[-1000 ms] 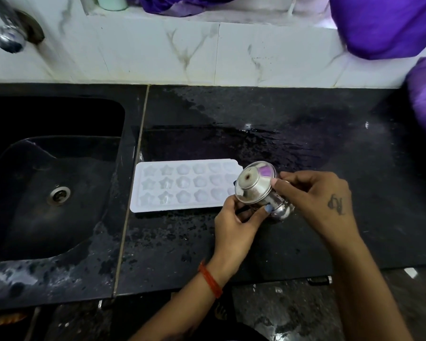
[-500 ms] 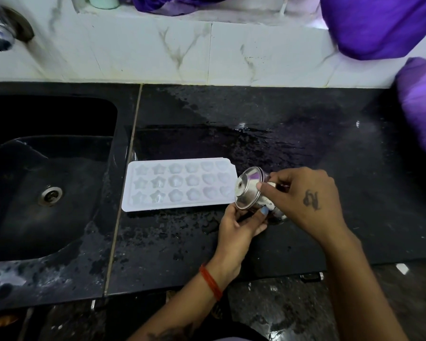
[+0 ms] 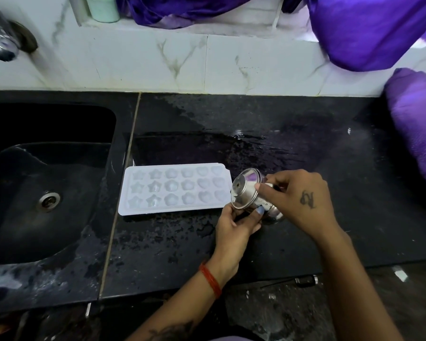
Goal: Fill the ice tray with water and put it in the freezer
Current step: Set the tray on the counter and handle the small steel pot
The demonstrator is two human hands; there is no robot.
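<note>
Near the front edge of the wet black stone surface [image 3: 305, 114], the left hand [image 3: 234, 225] and right hand [image 3: 298, 200] both grasp a small shiny steel pot [image 3: 250, 195], tipped on its side with its base toward the white plastic ice tray with star-shaped cells [image 3: 175, 188]. That tray lies flat just left of the pot, by the seam before the black sink [image 3: 47, 198]. Pouring well would likely mean turning the pot's mouth over the cells and tilting slowly, since the shallow cells may overflow.

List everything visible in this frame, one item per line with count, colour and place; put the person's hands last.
white plastic ice tray: 1, white, flat on the counter right of the sink
small steel pot: 1, silver, tilted on its side at the tray's right end
black stone counter: 1, black, wet
black sink: 1, left
steel tap: 1, top left
pale green cup: 1, on ledge
purple cloth: several folds, top right
left hand: grips pot from below
right hand: grips pot from above
</note>
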